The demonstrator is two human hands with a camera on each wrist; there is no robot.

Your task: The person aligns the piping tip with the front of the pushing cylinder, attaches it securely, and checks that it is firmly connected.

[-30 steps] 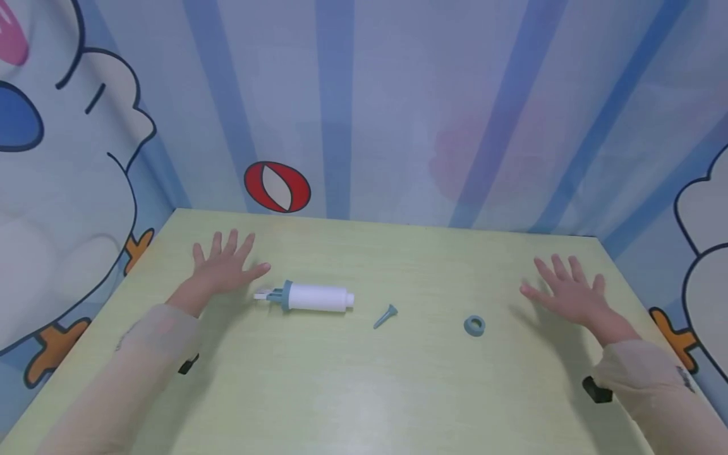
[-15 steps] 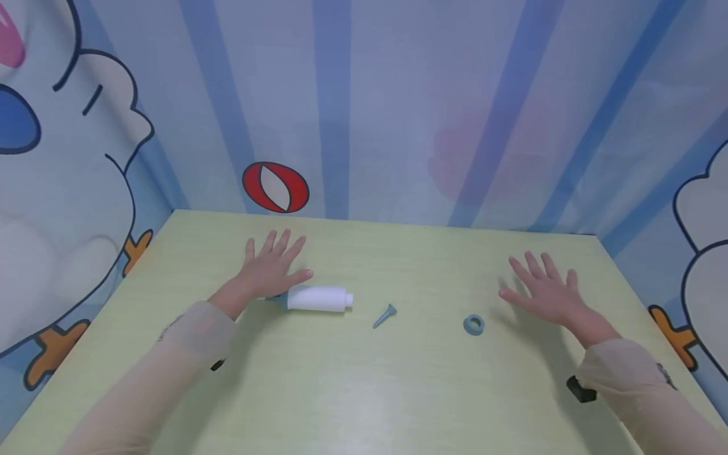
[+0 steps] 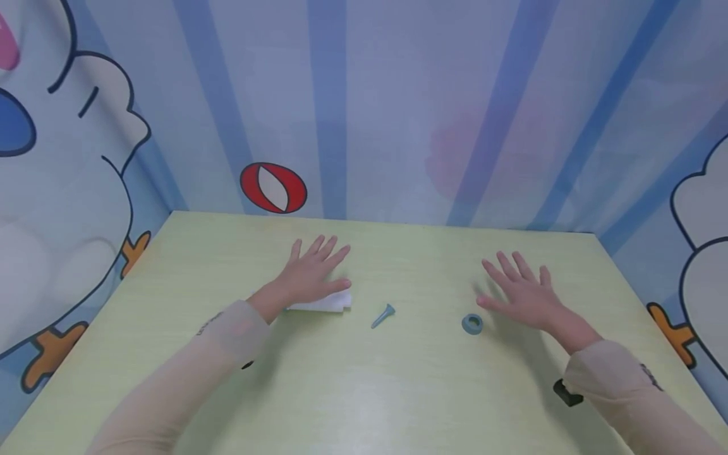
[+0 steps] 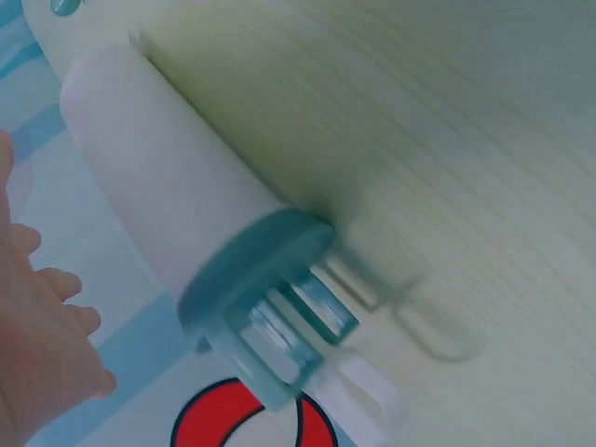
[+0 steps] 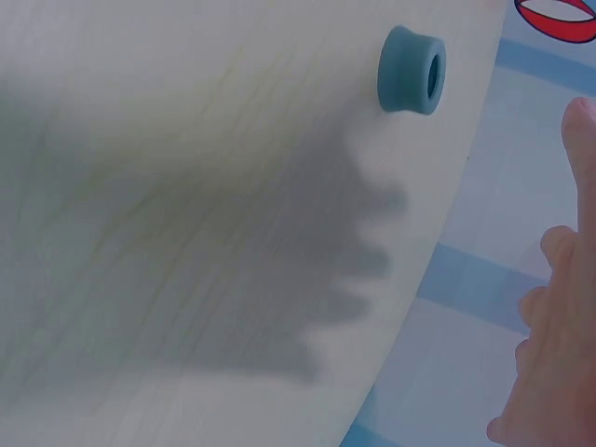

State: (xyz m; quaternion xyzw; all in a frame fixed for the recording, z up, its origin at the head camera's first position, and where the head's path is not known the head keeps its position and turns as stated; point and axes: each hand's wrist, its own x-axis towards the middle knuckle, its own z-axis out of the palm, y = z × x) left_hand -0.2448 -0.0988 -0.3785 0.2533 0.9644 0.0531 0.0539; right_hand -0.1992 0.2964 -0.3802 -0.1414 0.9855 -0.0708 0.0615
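Observation:
In the head view my left hand (image 3: 307,279) is spread with straight fingers over a white tube (image 3: 320,307), hiding most of it. The left wrist view shows this tube lying on its side, with a teal collar (image 4: 256,265), teal prongs and a white looped handle (image 4: 358,396) at its end. Right of it lies a small teal cone-shaped piece (image 3: 383,315) with a flared end. A teal ring (image 3: 466,327) sits farther right, near the thumb of my right hand (image 3: 524,298). That hand is also spread, above its own shadow, holding nothing.
All of it lies on a pale wood-grain table (image 3: 364,379). Behind the table's far edge hangs a blue striped cloth (image 3: 387,114) with cartoon prints. A dark strap piece (image 3: 567,393) shows under the right sleeve.
My left hand has moved right, from left of the tube to above it. The right hand has drifted left toward the ring. The tube, cone piece and ring stay where they were.

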